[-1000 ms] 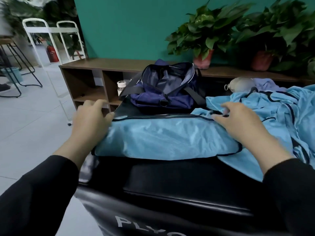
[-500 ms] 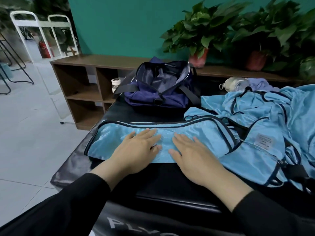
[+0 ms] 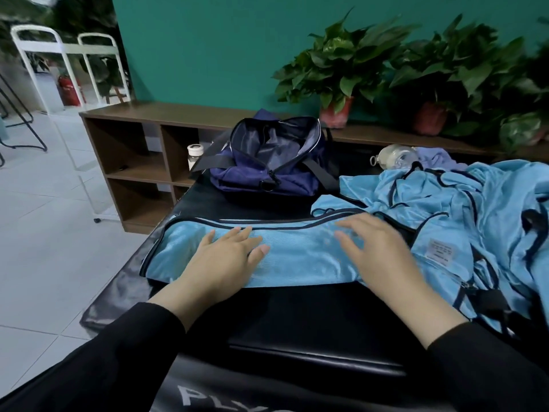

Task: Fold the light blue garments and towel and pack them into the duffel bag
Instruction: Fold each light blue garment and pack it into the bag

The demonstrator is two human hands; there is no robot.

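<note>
On the black table (image 3: 297,316) before a teal wall, the folded garment (image 3: 297,257) lies along the left front edge under my flat left hand (image 3: 225,263) and right hand (image 3: 383,257), both grips wide, holding nothing. Slick cloth could slide off the edge. The duffel bag (image 3: 273,168) gapes behind; the pile (image 3: 475,209) hides any towel.

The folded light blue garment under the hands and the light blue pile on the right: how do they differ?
The folded garment lies flat and smooth as a long strip; the pile is crumpled and heaped. Both hands rest on the folded garment; none touches the pile. A white label shows beside the pile, none on the folded garment. Both are shiny light blue with dark trim.
</note>
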